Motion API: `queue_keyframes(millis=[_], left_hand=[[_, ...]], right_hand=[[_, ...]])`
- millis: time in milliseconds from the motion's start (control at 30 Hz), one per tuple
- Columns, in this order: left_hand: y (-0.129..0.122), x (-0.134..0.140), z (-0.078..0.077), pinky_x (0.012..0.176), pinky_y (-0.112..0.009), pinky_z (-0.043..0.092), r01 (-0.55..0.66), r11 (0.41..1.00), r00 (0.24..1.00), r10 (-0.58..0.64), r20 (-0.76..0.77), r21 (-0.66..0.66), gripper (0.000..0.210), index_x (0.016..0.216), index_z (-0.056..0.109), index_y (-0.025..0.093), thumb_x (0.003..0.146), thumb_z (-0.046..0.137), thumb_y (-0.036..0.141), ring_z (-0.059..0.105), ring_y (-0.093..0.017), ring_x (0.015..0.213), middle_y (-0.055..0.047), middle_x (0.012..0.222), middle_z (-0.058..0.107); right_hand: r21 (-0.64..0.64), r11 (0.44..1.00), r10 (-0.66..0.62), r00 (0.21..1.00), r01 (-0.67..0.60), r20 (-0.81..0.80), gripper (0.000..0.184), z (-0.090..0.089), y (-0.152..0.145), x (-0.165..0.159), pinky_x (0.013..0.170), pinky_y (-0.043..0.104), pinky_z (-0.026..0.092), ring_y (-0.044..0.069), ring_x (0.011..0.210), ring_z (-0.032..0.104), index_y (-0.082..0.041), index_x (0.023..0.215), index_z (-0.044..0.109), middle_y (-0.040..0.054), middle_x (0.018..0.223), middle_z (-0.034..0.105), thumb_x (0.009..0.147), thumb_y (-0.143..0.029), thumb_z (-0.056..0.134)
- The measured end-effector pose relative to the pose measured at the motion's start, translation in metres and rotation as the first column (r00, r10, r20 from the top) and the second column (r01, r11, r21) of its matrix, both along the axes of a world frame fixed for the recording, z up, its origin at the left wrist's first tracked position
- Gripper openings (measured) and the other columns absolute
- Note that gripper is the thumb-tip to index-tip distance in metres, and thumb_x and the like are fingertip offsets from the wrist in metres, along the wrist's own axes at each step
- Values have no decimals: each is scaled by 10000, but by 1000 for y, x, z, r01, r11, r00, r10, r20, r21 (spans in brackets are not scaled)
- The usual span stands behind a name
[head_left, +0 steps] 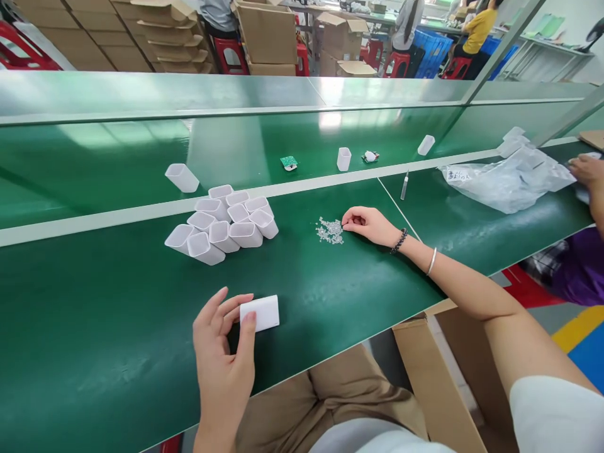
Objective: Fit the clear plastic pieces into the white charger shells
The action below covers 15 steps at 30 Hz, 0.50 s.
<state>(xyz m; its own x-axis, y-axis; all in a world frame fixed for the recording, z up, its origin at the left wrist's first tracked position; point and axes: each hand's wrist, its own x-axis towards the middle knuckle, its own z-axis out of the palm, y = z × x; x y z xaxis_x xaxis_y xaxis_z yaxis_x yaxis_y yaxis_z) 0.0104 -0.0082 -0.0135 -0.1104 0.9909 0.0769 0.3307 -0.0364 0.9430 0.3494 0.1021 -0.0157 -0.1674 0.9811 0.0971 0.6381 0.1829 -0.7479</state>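
Between thumb and fingers, my left hand (224, 358) grips a white plastic case (260, 313) just over the near part of the green table. My right hand (370, 225), with a dark bead bracelet at the wrist, has thumb and fingertips pinched together at the right edge of a small pile of tiny clear pieces (329, 231). Whether a piece is between those fingertips is too small to see. Left of the pile, a cluster of several white open-topped sleeves (223, 234) stands upright on the table.
Across the white strip lie a white sleeve (182, 178), a green circuit board (289, 163), another sleeve (344, 159) and a small board (370, 156). A slim tool (404, 187) and a plastic bag (509, 176) are rightward, beside another person's hand (589, 173). A cardboard box (438, 377) stands below the table edge.
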Motion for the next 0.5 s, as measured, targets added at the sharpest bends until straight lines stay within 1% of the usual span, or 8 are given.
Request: queue_keyframes(millis=[100, 167, 267, 333, 433, 500], left_hand=[[-1, -1, 3, 907, -344, 504, 10, 1000, 969, -5, -246, 21, 363, 1292, 549, 271, 954, 521, 400, 628, -222, 1086, -70, 1198, 662], [-1, -3, 3, 932, -369, 471, 75, 992, 927, -31, -374, 101, 321, 1263, 577, 252, 979, 472, 356, 618, -232, 1097, -79, 1197, 663], [1, -7, 1, 953, -405, 420, 207, 948, 833, -41, -552, 242, 279, 1198, 617, 217, 988, 437, 250, 622, -235, 1067, -98, 1155, 664], [2, -8, -1, 945, -415, 396, 261, 926, 765, -26, -644, 273, 270, 1163, 638, 210, 984, 437, 198, 632, -231, 1022, -97, 1115, 673], [4, -8, -2, 925, -409, 390, 295, 902, 688, 28, -725, 315, 278, 1178, 641, 194, 969, 463, 154, 639, -232, 1000, -111, 1106, 684], [6, -10, -1, 900, -392, 403, 344, 865, 626, 80, -776, 366, 290, 1203, 637, 185, 955, 492, 141, 643, -233, 981, -117, 1100, 695]], right_hand=[[18, 1000, 2, 1000, -2, 26, 185, 0, 1, -2, 610, 283, 348, 132, 624, 426, -187, 808, 651, -6, 702, 532, 854, -363, 615], [25, 1000, 16, 999, -17, 43, 174, 2, 0, -2, 618, 288, 348, 138, 634, 432, -189, 795, 642, 4, 726, 546, 861, -345, 599], [28, 997, 65, 996, -67, 61, 156, 5, -1, 0, 640, 299, 369, 151, 661, 469, -193, 804, 643, 27, 795, 594, 872, -315, 573], [47, 995, 88, 992, -92, 88, 157, 6, -1, 2, 641, 308, 382, 161, 670, 491, -200, 820, 655, 39, 827, 617, 881, -311, 561], [81, 992, 90, 989, -100, 121, 181, 6, -2, 4, 623, 325, 401, 174, 671, 521, -216, 829, 678, 49, 848, 641, 895, -337, 561], [95, 990, 88, 989, -99, 115, 192, 6, -2, 4, 623, 340, 421, 184, 684, 548, -231, 817, 695, 51, 864, 662, 897, -358, 577]])
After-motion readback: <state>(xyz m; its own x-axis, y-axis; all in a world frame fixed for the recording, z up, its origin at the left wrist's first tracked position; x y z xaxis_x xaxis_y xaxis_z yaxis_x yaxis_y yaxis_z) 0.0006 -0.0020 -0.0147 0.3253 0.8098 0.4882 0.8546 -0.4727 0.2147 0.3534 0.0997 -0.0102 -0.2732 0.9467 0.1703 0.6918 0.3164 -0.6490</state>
